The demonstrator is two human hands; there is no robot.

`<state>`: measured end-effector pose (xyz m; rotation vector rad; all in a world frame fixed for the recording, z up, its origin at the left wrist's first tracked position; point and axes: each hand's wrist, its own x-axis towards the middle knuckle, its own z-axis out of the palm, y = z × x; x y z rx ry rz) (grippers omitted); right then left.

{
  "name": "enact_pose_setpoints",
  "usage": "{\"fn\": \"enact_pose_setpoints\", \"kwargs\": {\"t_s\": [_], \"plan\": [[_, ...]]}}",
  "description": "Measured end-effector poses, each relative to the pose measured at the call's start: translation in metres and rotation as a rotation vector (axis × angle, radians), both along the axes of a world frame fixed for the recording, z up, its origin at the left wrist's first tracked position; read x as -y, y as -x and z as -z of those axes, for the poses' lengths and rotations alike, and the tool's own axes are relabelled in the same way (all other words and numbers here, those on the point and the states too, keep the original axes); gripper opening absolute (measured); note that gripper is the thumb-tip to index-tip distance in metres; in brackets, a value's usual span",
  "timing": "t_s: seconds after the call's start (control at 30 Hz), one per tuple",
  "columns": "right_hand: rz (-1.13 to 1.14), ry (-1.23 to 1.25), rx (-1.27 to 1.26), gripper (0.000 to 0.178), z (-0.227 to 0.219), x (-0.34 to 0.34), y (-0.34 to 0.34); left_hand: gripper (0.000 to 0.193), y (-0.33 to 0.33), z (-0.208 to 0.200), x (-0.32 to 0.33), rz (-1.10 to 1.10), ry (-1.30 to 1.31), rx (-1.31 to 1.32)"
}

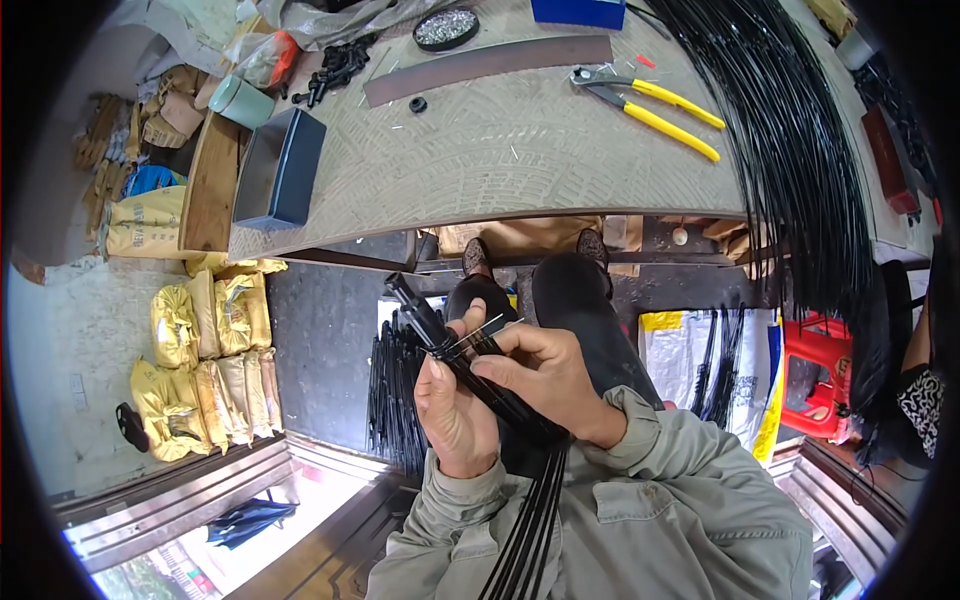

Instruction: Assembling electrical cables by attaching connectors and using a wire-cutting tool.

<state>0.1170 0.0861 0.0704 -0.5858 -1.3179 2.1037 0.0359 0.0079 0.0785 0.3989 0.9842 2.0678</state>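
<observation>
A bundle of thin black rods on a black tube, looking like a folded umbrella frame (pixel 510 408), slants over my lap. Its rods trail down across my shirt. My left hand (pixel 455 425) is closed around the upper part, just below the ribbed black end piece (pixel 408 297). My right hand (pixel 550 375) pinches at the bundle's side, thumb against forefinger, with a black rod end partly showing between them. A thin silvery wire (pixel 483 330) sticks out from the bundle between both hands.
On the worktable (pixel 450 180) lie yellow-handled cutters (pixel 665 118), a flat brown strip (pixel 490 68), a dish of small metal bits (pixel 446 29) and a blue-grey box (pixel 282 170). Black rods (pixel 790 150) hang over its right edge. A red stool (pixel 818 375) and yellow sacks (pixel 205 350) flank me.
</observation>
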Motion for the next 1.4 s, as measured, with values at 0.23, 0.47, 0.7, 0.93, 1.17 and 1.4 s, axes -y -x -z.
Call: {"fn": "enact_pose_setpoints", "kwargs": {"t_s": [0.23, 0.47, 0.7, 0.93, 1.17, 1.4], "plan": [[-0.003, 0.043, -0.054, 0.011, 0.001, 0.001, 0.006, 0.042, -0.001, 0.006, 0.003, -0.045, 0.043, 0.027], [-0.133, 0.239, -0.149, 0.013, 0.01, -0.001, 0.004, 0.045, -0.006, 0.009, 0.003, -0.062, 0.035, -0.041], [-0.358, 0.427, -0.236, 0.013, 0.014, -0.013, 0.003, 0.051, -0.002, 0.005, 0.001, -0.054, 0.114, -0.218], [-0.196, 0.23, -0.269, 0.007, -0.009, 0.001, -0.004, 0.066, 0.012, -0.025, 0.014, 0.187, 0.376, 0.004], [0.189, -0.453, -0.38, 0.007, -0.029, 0.014, 0.018, 0.04, -0.019, -0.051, 0.012, -0.316, -0.075, -0.408], [0.233, -0.338, -0.326, 0.013, -0.011, 0.038, 0.033, 0.036, 0.01, -0.023, 0.036, -0.414, 0.029, -0.34]]}}
